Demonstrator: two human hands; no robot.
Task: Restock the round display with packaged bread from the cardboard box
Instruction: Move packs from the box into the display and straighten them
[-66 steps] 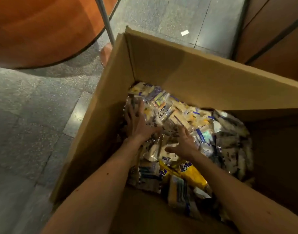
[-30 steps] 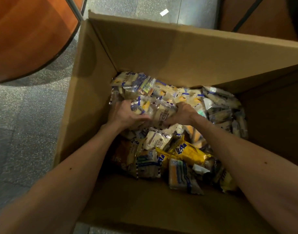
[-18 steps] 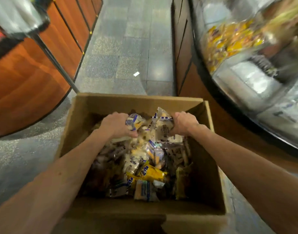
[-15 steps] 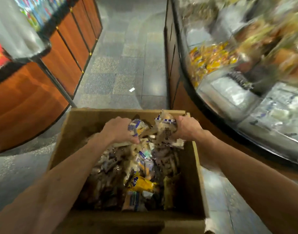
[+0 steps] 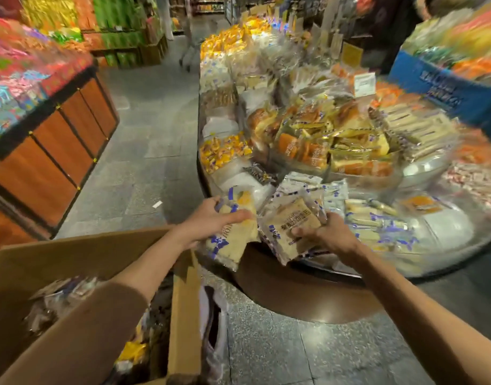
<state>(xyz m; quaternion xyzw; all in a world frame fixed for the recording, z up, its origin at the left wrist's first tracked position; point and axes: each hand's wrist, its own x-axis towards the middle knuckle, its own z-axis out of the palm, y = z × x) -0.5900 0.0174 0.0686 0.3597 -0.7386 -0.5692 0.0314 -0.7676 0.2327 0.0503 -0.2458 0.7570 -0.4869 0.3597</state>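
A: Starting from the left, how much is still to go?

B: Plenty, I'd say. The open brown cardboard box (image 5: 58,259) sits low on the left, and blurred clear-wrapped packets (image 5: 61,295) still lie heaped inside it under the forearm. This load is one handful of many.

A: And the hands?

B: Both are full. The left hand (image 5: 208,220) has its thumb and fingers curled round a bunch of pale yellow bread packets with blue print (image 5: 233,243). Just to its right, the right hand (image 5: 330,234) grips the lower edge of a clear packet of tan flat bread with dark lettering (image 5: 291,223). Both loads are in the air at the near rim, not yet set down.

A: Where will they go?

B: Probably the bottom tier of the round tiered display with clear plastic bins (image 5: 294,298), where similar blue-printed packets (image 5: 377,218) lie. Further right its white floor shows bare in patches (image 5: 447,226), so there looks to be room.

A: What's different from half a second back?

B: Then both hands were directly over the box, lifting the packets out. Now they have carried rightward past the box's edge to the display. The view has also swung up from the box to the shelves, and it is streaked with motion blur.
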